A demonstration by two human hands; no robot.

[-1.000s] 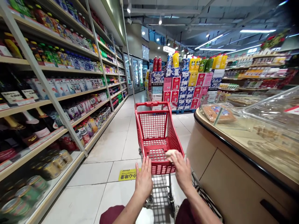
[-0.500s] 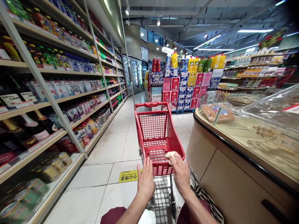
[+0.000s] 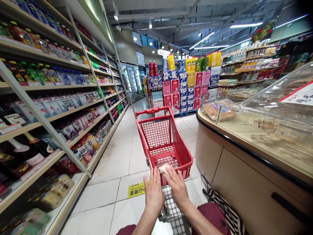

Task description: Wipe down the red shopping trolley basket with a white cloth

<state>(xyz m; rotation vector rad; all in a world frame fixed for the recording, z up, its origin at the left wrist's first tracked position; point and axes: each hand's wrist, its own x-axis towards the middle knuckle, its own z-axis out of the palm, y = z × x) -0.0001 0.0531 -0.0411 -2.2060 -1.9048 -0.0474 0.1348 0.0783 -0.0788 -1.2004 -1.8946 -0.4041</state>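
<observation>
A red shopping cart [image 3: 181,147] stands in front of me, its near rim under my fingers. My left hand [image 3: 154,193] lies at the left part of this rim, fingers stretched out and holding nothing. Just right of it, my right hand [image 3: 178,189] presses a crumpled white cloth [image 3: 163,168] against the rim. The cloth is partly hidden under the fingers. My two hands are close together, with the cloth near the left fingertips.
Drink shelves [image 3: 80,105] line the left side. A glass-topped counter [image 3: 220,143] curves along the right, with a striped bag [image 3: 226,205] and cables at its foot. Stacked drink cartons [image 3: 174,86] stand ahead. A yellow floor sign [image 3: 135,190] lies left of the cart.
My right hand has slid left along the cart's near rim with the cloth, closing the gap to my left hand. My left hand stays at the rim. The view has turned slightly right.
</observation>
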